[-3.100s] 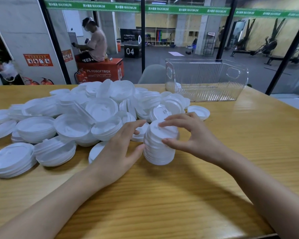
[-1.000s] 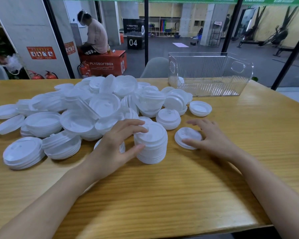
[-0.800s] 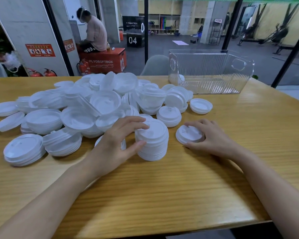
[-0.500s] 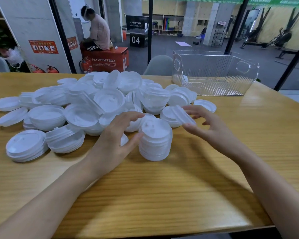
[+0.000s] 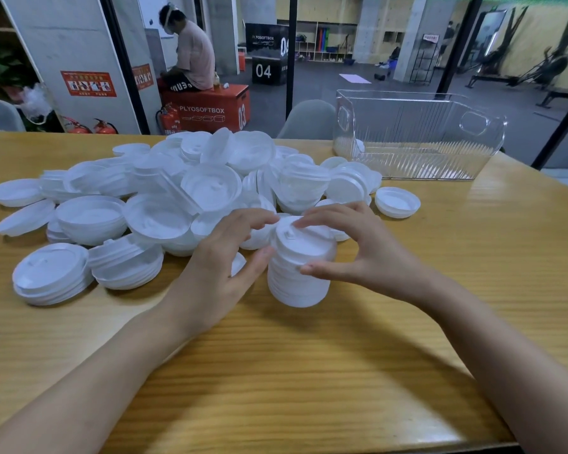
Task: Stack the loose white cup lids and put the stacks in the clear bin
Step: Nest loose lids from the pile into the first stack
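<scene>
The stack of ridged white plastic lids stood on the wooden table, held from both sides. The left hand cupped its side, fingers curled; the right hand pinched its top lids between thumb and fingers. The ribbed clear bin stood well behind.

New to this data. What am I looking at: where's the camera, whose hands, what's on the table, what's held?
No robot here: a person works bare-handed, and the picture comes from a wide-angle camera worn on their head, looking forward and down. The left hand and right hand both curl round a stack of lids standing on the wooden table; the right hand's fingers rest on its top. Behind lies a pile of loose white lids, some nested. The clear bin stands at the table's far right. The gym in the background is not part of the task.
</scene>
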Tool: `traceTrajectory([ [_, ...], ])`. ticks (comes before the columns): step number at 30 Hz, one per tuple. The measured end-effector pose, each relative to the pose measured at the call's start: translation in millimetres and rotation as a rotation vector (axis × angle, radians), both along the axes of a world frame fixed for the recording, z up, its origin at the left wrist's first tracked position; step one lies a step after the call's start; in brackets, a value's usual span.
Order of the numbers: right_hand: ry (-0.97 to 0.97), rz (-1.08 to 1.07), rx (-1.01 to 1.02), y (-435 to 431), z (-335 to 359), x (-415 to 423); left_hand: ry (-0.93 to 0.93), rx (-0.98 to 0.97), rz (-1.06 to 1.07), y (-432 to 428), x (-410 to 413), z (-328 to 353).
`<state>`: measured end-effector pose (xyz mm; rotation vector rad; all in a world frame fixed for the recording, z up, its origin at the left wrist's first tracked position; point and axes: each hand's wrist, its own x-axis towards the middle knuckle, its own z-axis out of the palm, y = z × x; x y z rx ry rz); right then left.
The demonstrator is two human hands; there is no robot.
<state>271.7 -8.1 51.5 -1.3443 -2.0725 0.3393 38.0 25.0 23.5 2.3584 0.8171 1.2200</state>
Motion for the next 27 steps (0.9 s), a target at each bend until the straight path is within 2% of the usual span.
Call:
traceTrajectory([
  [9, -0.023, 0.008, 0.026, 0, -4, -2, 0.047, 0.053, -0.042, 0, 0, -1],
  [12, 0.090, -0.016, 0.051, 4, 5, 10, 0.042, 0.043, -0.047, 0, 0, -2],
  [14, 0.132, -0.108, 0.109, 11, 8, 26, 0.035, 0.038, -0.051, 0, 0, -1],
  [18, -0.009, -0.328, 0.077, 34, -14, 52, 0.036, 0.047, -0.053, 1, 1, -1],
  [21, -0.176, -0.380, 0.060, 46, -36, 54, 0.036, 0.052, -0.054, 1, 1, -1],
  [27, -0.150, -0.497, 0.002, 57, -44, 39, 0.037, 0.043, -0.052, 2, 0, -2],
])
